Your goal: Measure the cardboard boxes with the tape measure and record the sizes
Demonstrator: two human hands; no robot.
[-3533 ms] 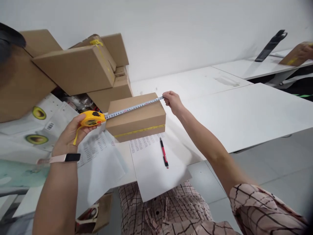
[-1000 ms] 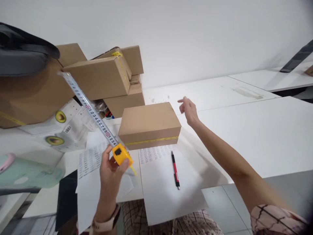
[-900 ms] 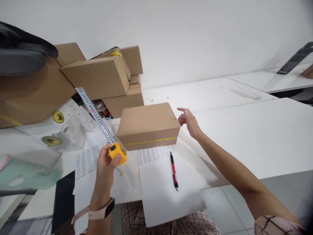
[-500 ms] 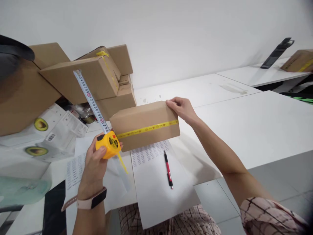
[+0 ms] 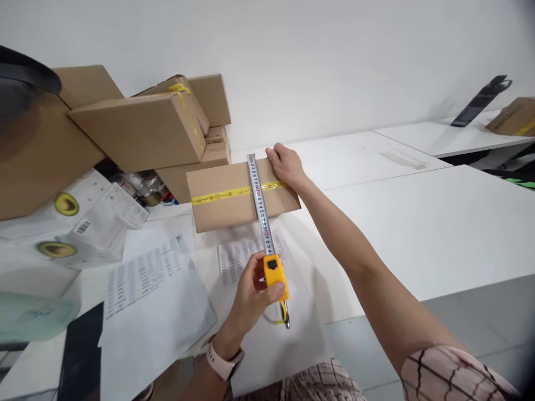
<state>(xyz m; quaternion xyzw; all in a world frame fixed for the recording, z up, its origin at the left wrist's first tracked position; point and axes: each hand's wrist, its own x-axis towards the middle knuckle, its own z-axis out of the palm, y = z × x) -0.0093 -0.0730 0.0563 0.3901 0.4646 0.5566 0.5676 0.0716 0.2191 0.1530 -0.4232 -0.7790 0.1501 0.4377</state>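
Note:
My left hand (image 5: 251, 289) is closed around a yellow tape measure (image 5: 275, 275), its blade (image 5: 259, 206) pulled out and pointing away from me. The blade crosses in front of a brown cardboard box (image 5: 225, 214) with a yellow tape strip along it; whether the two touch I cannot tell. At the box's far right end my right hand (image 5: 288, 167) grips its upper corner. A printed sheet (image 5: 238, 256) lies below the box. Most of a pen (image 5: 287, 320) on that sheet is hidden behind the tape measure.
Several cardboard boxes (image 5: 142, 133) are stacked at the left, above white packages with avocado pictures (image 5: 83, 214). More printed paper (image 5: 154, 312) lies at the left front. A dark bottle (image 5: 480, 103) and another box (image 5: 514, 117) stand far right on the white table (image 5: 409, 223).
My left hand has carried the tape measure rightward, from the box's left end to across its front. The box has shifted slightly left and away, with my right hand still on it.

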